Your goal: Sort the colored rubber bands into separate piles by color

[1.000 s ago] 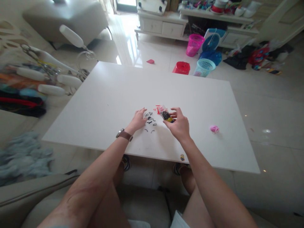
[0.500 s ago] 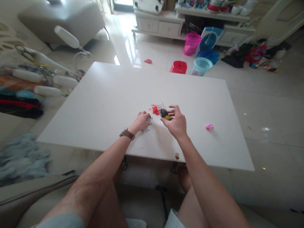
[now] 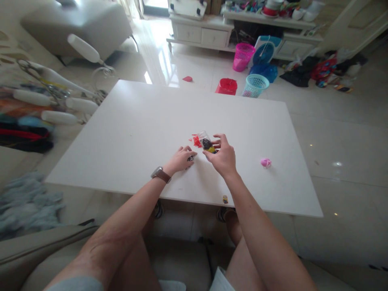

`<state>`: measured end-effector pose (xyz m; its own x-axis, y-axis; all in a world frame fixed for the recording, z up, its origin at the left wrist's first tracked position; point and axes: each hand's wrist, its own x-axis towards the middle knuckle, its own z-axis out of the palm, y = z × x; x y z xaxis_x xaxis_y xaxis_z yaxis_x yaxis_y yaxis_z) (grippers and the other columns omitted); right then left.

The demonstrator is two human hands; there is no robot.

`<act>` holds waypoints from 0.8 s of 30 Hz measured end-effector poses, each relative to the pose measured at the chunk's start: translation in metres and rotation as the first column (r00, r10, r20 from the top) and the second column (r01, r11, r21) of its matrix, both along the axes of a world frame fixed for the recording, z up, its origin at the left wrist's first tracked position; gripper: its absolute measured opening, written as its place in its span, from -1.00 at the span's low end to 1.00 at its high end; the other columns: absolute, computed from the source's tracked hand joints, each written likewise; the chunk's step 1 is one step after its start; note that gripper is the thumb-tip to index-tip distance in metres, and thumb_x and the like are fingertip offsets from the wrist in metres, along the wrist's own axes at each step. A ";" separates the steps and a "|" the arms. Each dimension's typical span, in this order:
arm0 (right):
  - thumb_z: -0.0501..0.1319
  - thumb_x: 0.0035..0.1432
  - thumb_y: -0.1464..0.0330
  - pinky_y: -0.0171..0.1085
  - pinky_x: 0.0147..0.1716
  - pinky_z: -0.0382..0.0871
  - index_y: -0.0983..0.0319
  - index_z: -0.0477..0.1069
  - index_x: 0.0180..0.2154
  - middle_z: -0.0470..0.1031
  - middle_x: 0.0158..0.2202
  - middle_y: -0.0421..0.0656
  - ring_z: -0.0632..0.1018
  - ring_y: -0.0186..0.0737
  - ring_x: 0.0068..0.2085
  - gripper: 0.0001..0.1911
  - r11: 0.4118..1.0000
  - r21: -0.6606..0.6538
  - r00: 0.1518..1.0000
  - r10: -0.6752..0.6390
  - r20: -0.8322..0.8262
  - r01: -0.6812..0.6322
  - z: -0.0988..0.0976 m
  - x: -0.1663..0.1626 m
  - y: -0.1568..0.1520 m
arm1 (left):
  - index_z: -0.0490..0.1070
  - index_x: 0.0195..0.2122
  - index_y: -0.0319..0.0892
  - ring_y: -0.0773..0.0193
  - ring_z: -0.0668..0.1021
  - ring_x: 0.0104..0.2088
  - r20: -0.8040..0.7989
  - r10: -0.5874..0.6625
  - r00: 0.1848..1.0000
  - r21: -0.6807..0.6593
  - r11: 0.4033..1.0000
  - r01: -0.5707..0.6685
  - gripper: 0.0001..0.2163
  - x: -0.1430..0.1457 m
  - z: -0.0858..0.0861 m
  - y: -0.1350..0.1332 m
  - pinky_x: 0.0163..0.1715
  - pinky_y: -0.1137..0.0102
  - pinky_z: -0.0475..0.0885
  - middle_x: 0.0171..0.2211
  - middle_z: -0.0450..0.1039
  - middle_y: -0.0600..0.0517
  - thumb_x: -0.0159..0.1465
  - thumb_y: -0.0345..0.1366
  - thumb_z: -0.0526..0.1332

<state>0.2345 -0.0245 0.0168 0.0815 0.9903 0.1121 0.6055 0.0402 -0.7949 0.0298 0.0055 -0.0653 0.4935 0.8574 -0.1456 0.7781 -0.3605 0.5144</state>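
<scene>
My right hand (image 3: 223,157) grips a small clear jar (image 3: 207,142), tilted, with its mouth pointing away and to the left. Black and yellow bits show inside it. My left hand (image 3: 181,159) rests low on the white table (image 3: 145,121), its thumb and fingers curled around a little bunch of small black bands (image 3: 190,158). They look like loops, though the detail is blurred. Just beyond the jar's left side lies a loose pile of small red bands (image 3: 197,140), partly covered by the jar.
A pink, rounded trinket (image 3: 266,163) sits on the table's right side. Near the front edge lies a small yellow-and-blue figure (image 3: 225,199). Past the far edge, a red bin (image 3: 227,86) and a light blue basket (image 3: 255,85) stand on the floor.
My left fingers have gathered the black bands that lay scattered beneath them into a tighter bunch. The right hand and jar hold nearly the same pose.
</scene>
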 end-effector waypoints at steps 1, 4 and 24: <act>0.44 -0.04 0.31 -0.12 -0.20 0.57 0.03 0.30 0.02 0.62 -0.12 -0.20 0.66 -0.10 -0.18 -0.42 1.000 -0.004 1.000 -0.003 -0.013 0.003 0.000 0.000 0.000 | 0.54 0.04 -0.11 -0.01 0.43 0.05 0.000 -0.017 1.000 -0.005 1.000 0.017 -0.65 0.001 0.001 -0.001 0.18 0.13 0.30 0.03 0.40 -0.12 0.23 -0.28 0.25; 0.45 -0.07 0.27 -0.11 -0.19 0.57 0.07 0.29 0.01 0.61 -0.13 -0.18 0.65 -0.11 -0.18 -0.40 1.000 -0.022 0.990 -0.019 -0.138 0.016 -0.001 0.001 0.003 | 0.55 -0.11 -0.18 0.01 0.47 -0.02 0.020 -0.028 0.999 -0.031 0.999 0.028 -0.76 0.000 0.002 -0.002 0.08 0.18 0.39 -0.08 0.45 -0.12 0.18 -0.36 0.26; 0.52 -0.26 0.17 -0.20 -0.30 0.54 0.08 0.20 -0.05 0.51 -0.26 -0.29 0.63 -0.15 -0.23 -0.24 0.972 -0.228 0.699 -0.125 -0.704 -0.056 0.000 0.005 0.011 | 0.60 -0.26 -0.18 0.11 0.56 -0.19 -0.022 -0.084 0.996 -0.095 0.992 0.082 -0.77 -0.003 0.013 -0.012 -0.06 0.26 0.44 -0.17 0.49 -0.11 0.26 -0.35 0.12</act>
<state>0.2391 -0.0133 0.0165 0.0815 0.9748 -0.2076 -0.1461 -0.1943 -0.9700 0.0272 -0.0063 -0.0520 0.5573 0.7956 -0.2376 0.7612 -0.3753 0.5289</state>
